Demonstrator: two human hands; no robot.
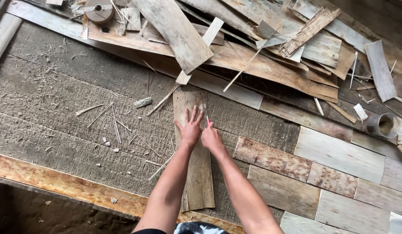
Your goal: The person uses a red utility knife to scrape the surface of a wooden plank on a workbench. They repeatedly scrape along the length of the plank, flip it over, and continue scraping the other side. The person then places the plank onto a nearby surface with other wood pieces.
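Pressing flat on a long strip of wood veneer (196,173), the left hand (190,130) has its fingers (194,113) spread wide and straight, gripping nothing, palm down on the strip's upper half. Just beside them, on the strip's right edge, the right hand (212,138) is closed around a small red-tipped tool (207,120), whose tip pokes up past the knuckles and meets the wood; what kind of tool it is cannot be told. The strip lies lengthwise on the rough grey bench (58,108), running from beyond the fingertips back under both forearms towards the person. Ahead of the fingertips a heap of veneer offcuts (261,47) is piled crosswise, with a roll of tape (99,9) at the far left of it. Left of the spread fingers, thin splinters (116,125) are scattered over the bench. Right of the closed hand, a patchwork of joined veneer pieces (335,169) lies flat, with a second tape roll (383,125) beyond it.
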